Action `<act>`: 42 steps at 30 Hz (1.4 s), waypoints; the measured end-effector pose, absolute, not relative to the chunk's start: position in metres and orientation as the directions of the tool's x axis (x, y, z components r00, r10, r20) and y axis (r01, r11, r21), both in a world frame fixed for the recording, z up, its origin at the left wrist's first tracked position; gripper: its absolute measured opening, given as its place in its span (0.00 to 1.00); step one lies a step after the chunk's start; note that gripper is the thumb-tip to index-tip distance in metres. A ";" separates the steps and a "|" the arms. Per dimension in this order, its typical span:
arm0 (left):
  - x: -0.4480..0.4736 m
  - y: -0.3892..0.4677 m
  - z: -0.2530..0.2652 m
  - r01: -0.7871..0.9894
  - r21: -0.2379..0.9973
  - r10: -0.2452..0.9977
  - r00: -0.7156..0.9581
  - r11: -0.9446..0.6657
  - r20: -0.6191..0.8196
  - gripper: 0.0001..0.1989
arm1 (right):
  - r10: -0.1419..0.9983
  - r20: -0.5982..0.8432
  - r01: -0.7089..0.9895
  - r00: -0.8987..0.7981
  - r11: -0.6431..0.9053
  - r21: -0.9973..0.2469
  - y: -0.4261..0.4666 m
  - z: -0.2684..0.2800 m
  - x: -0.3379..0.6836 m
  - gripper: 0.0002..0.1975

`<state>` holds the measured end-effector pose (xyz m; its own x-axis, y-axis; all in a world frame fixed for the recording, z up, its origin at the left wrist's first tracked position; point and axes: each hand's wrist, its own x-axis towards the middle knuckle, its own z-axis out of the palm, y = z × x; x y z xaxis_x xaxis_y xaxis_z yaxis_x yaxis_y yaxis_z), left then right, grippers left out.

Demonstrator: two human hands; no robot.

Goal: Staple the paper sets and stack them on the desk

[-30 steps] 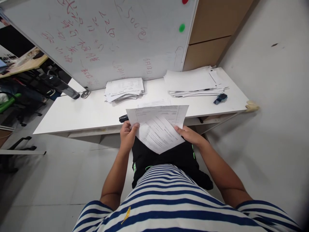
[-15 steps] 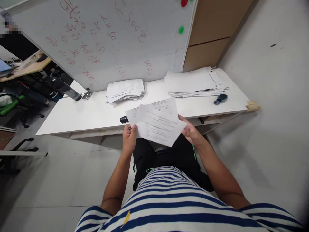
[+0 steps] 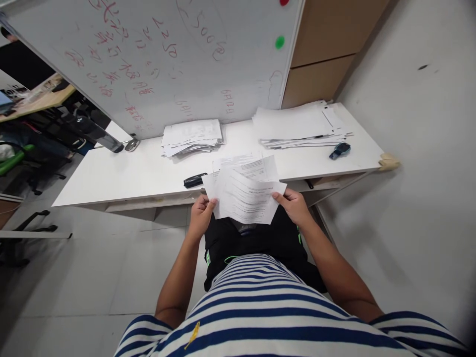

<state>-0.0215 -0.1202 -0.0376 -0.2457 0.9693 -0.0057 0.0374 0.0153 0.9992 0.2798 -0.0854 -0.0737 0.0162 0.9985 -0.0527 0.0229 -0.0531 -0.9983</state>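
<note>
Several printed sheets of paper (image 3: 245,196) overlap in a loose fan over the front edge of the white desk (image 3: 122,171). My left hand (image 3: 201,214) pinches their left side between thumb and fingers. On the right side, my right hand (image 3: 292,202) grips the sheets with its thumb on top. The front sheet bows a little between both hands, and another sheet lies behind it, nearer the desk top. A black stapler (image 3: 195,180) rests on the desk just left of the papers, its right end close to their edge.
Behind the sheets stand a smaller paper stack (image 3: 191,138) and a wider paper stack (image 3: 297,124). A dark blue object (image 3: 339,150) lies at the right. A dark bottle (image 3: 98,131) and a computer mouse (image 3: 131,145) are at the left. A whiteboard (image 3: 208,74) rises along the back.
The front sheet has turned more level, and the sheets have shifted slightly right. My right thumb has moved further in onto the paper. More of the stapler shows.
</note>
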 end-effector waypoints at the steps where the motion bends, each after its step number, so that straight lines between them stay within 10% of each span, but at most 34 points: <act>1: -0.022 -0.121 -0.039 0.037 0.999 0.973 -0.230 0.015 -0.006 0.19 | 0.999 -0.044 0.058 0.020 -0.045 -0.997 -0.087 -0.073 0.280 0.26; 13: -0.031 -0.134 -0.070 -0.195 0.931 0.948 -0.006 0.310 -0.317 0.26 | 0.992 -0.090 0.106 0.083 -0.099 -0.989 -0.119 -0.093 0.270 0.31; 19: -0.028 -0.136 -0.073 -0.180 0.939 0.955 0.013 0.293 -0.296 0.28 | 0.971 -0.168 -0.079 -0.171 -0.183 -0.980 -0.123 -0.101 0.271 0.29; 30: -0.012 -0.161 -0.099 -0.220 0.903 0.917 -0.078 0.368 -0.392 0.28 | 0.973 -0.219 0.255 -0.065 -0.196 -0.947 -0.132 -0.107 0.271 0.35; 42: -0.014 -0.163 -0.101 -0.270 0.905 0.924 -0.106 0.329 -0.367 0.34 | 0.924 -0.296 0.047 -0.241 -0.294 -0.955 -0.134 -0.107 0.275 0.29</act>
<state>-0.0140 -0.1629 -0.1010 -0.1063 0.9240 -0.3673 -0.2703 0.3286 0.9049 0.2747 -0.1335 -0.1067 -0.2410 0.9243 -0.2960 0.0469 -0.2936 -0.9548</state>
